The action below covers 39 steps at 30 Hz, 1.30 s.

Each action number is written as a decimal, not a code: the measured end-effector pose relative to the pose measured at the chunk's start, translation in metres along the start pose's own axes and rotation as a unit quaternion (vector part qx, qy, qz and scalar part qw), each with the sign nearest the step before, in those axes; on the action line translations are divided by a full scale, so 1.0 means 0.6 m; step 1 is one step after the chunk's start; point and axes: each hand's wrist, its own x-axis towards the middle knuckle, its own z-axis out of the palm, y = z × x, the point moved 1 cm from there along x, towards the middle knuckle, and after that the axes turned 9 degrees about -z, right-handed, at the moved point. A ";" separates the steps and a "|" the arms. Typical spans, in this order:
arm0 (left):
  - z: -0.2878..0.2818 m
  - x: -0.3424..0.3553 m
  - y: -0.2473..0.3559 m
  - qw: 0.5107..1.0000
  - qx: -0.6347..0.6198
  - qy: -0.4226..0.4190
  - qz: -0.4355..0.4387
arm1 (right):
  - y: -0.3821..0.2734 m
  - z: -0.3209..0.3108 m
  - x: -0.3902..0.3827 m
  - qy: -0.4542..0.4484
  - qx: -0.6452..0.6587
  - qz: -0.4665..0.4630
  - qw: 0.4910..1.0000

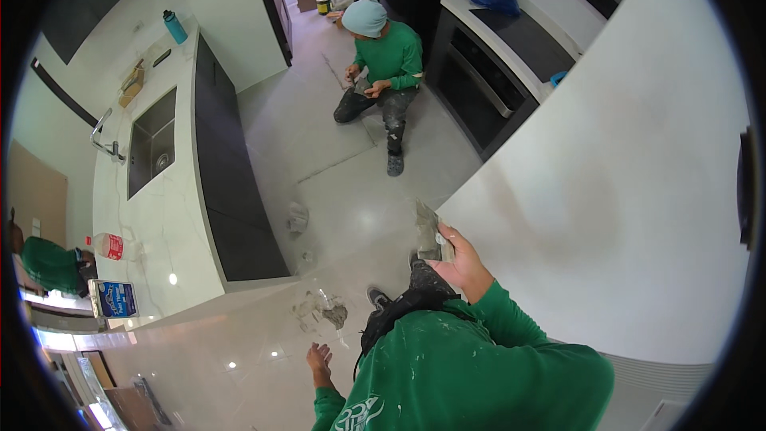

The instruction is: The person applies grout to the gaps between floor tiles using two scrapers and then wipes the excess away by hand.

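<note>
My right hand (pixel 465 262) is closed on a flat, grey-smeared scraper (pixel 428 230), thumb on top, just above my knee. Its lower part is hidden by the fingers. My left hand (pixel 319 357) hangs low on the left, fingers apart and holding nothing. On the floor beyond it lies a patch of grey mortar (pixel 333 316) with smears round it. Further off sits a small translucent container (pixel 297 217).
A person (pixel 383 52) in green kneels ahead beside open floor joints (pixel 335 163). The sink counter (pixel 171 231) runs along the left, bearing a bottle (pixel 110 246) and a blue-labelled can (pixel 116 300). At right stand a white panel (pixel 606 215) and an oven (pixel 483 80).
</note>
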 end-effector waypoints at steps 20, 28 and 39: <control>0.313 -0.047 0.031 0.991 0.009 0.019 -0.133 | -0.204 0.025 0.537 0.015 -0.021 -0.016 1.000; 0.451 -0.029 0.147 0.976 0.034 -0.101 -0.191 | -0.279 0.010 0.645 0.050 0.015 -0.021 0.998; 0.407 -0.061 0.269 0.987 -0.101 0.107 -0.063 | -0.290 -0.040 0.655 0.155 0.042 -0.019 0.987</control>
